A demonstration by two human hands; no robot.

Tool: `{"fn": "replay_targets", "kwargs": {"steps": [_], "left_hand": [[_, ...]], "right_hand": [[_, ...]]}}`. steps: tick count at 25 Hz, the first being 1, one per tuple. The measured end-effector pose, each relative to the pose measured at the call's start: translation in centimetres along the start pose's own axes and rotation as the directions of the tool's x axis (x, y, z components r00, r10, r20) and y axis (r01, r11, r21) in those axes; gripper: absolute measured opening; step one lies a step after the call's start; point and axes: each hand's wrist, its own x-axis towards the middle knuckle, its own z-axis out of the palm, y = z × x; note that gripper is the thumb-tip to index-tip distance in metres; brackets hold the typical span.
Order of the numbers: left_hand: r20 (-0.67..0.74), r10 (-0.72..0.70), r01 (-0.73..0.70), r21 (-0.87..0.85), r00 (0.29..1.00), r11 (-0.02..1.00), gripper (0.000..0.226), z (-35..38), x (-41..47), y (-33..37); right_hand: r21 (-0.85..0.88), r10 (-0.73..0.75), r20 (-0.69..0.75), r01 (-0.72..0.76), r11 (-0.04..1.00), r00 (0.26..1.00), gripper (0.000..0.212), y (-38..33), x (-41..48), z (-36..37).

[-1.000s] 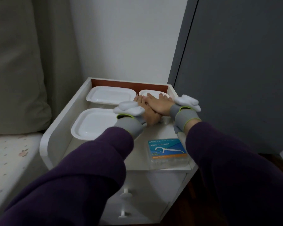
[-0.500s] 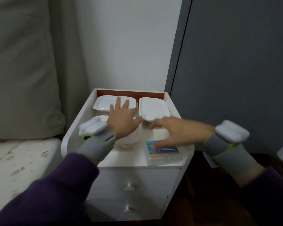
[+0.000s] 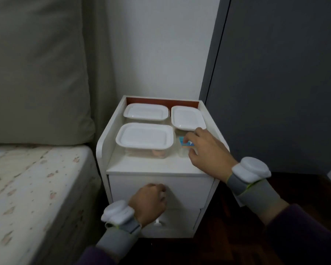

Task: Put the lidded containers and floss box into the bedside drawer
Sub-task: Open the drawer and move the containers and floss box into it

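Three clear containers with white lids stand on the white bedside cabinet (image 3: 141, 165): one at the back left (image 3: 146, 111), one at the back right (image 3: 187, 117), and a larger one in front on the left (image 3: 144, 137). The clear floss box with a blue label (image 3: 184, 148) sits at the front right of the top. My right hand (image 3: 206, 150) lies over it, fingers curled around its sides. My left hand (image 3: 149, 201) is closed on the knob of the top drawer (image 3: 189, 190), which hides the knob. The drawer is closed.
A second drawer with a white knob (image 3: 157, 223) sits below. A bed with a patterned mattress (image 3: 33, 188) and a grey pillow (image 3: 36, 73) stands close on the left. A dark grey panel (image 3: 275, 83) rises on the right. Dark wood floor (image 3: 227, 236) lies below.
My left hand dropped from the front container down to the top drawer's knob and closed on it. My right hand settled onto the floss box. The head pulled back.
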Motion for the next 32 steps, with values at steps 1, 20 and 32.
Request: {"fn": "replay_targets", "kwargs": {"steps": [1,20,32], "left_hand": [[0.039,0.008,-0.008,-0.012,0.999,1.000,0.035,1.0,0.5,-0.6],[0.319,0.148,-0.259,0.341,0.936,0.904,0.064,-1.3,-8.3,0.8],[0.515,0.233,-0.396,0.233,0.825,0.888,0.037,-1.5,-9.6,1.5]], "right_hand": [[0.044,-0.034,-0.067,0.037,0.998,0.997,0.024,-0.6,-0.8,0.0],[0.044,-0.195,0.732,0.241,0.969,0.652,0.029,-5.1,-10.1,1.9],[-0.298,-0.070,0.112,0.101,0.949,0.991,0.027,-7.2,3.4,3.6]]}}
